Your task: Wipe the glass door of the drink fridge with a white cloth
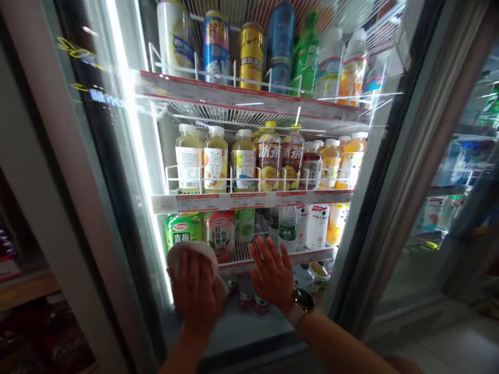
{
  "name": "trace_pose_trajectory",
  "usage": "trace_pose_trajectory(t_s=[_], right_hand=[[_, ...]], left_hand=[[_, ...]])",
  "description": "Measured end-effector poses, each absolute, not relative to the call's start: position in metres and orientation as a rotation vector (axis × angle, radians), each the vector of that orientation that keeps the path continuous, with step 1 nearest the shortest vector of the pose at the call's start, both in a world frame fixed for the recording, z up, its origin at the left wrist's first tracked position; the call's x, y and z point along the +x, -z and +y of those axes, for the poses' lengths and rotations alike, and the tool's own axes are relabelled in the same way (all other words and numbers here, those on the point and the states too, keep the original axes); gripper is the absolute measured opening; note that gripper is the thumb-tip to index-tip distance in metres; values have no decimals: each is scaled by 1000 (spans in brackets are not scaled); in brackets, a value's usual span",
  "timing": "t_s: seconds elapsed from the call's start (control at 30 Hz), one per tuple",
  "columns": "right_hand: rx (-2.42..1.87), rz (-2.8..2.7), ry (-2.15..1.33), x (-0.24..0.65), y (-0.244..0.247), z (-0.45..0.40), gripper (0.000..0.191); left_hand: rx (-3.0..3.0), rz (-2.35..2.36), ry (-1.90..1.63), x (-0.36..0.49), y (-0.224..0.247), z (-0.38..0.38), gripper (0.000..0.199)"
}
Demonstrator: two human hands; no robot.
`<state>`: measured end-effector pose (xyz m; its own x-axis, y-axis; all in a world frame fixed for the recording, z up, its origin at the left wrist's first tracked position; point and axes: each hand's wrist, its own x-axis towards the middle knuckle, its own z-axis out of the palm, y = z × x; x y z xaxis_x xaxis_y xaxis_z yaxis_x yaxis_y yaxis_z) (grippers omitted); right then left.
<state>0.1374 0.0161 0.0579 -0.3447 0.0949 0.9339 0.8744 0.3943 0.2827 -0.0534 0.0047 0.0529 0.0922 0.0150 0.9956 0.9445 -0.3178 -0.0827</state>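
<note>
My left hand (197, 285) presses a pale cloth (210, 253) against the glass door (249, 327) of a drinks fridge, low on the left side. The cloth is bunched under my fingers and hides part of a green drink pack (181, 228). To the right, my right hand (271, 270) lies flat on the glass with its fingers stretched out, holding nothing. A watch (304, 299) is on that wrist and a ring is on one finger. Behind the glass near that hand stands a clear bottle with a green label (287, 226).
Shelves of bottles and cans fill the fridge, including tea bottles (215, 161) in the middle and a gold can (251, 54) above. The door frame (417, 171) runs up the right, with another fridge beyond. A bright light strip (134, 130) lines the left. Reflections show on the glass.
</note>
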Motion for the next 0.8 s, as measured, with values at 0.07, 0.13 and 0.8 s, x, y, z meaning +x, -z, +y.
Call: trace_pose_trajectory(t_s=[0.07, 0.13, 0.8], right_hand=[[-844, -1712, 1067, 137, -58, 17, 65], [-828, -1708, 1071, 137, -59, 17, 62], [-856, -1739, 1079, 138, -56, 17, 64]], left_hand=[[-1590, -925, 1312, -30, -41, 4, 69], [-1665, -889, 1327, -8, -30, 3, 62], [-1526, -879, 1164, -105, -61, -1, 74]])
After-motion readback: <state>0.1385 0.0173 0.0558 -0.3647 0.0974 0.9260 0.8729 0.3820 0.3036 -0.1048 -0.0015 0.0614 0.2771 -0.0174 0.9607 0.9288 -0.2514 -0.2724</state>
